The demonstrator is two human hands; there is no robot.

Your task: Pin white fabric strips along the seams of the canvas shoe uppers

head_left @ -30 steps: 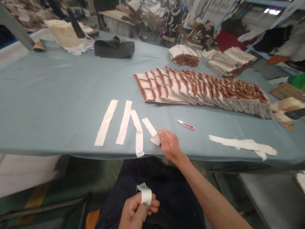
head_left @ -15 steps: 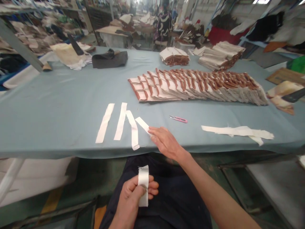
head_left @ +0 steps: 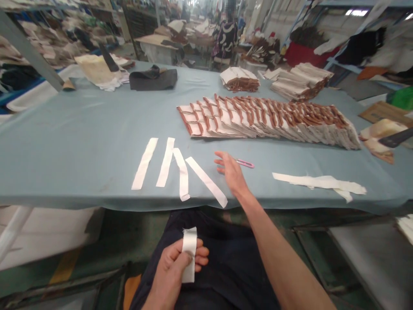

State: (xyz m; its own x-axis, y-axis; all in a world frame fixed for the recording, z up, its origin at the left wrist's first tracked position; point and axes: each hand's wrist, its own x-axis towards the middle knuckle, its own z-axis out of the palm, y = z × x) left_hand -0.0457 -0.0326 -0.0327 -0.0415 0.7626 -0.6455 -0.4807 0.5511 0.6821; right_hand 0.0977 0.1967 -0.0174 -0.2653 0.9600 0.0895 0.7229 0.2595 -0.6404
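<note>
Over my lap, my left hand (head_left: 180,262) pinches a short white fabric strip (head_left: 189,245) between thumb and fingers; its upper end is frayed. My right hand (head_left: 231,170) hovers over the table with fingers apart and nothing in them. It partly covers pink-handled thread snips (head_left: 245,163). Left of it lies a slanting white strip (head_left: 206,181), its near end at the table edge. Farther left are a bent strip (head_left: 182,174), a straight strip (head_left: 165,162) and another strip (head_left: 145,163). More white strips (head_left: 319,181) lie overlapped on the right.
A long overlapping row of cream pieces with brown edging (head_left: 264,116) spans the blue-grey tablecloth (head_left: 80,142). Behind it sit two stacks, one small (head_left: 240,79) and one larger (head_left: 301,82). Dark folded fabric (head_left: 153,79) lies at the back left. A person (head_left: 225,38) stands beyond the table.
My right hand has lifted off the slanting strip and moved right and farther out, toward the snips. The whole slanting strip now shows. My left hand still holds its strip.
</note>
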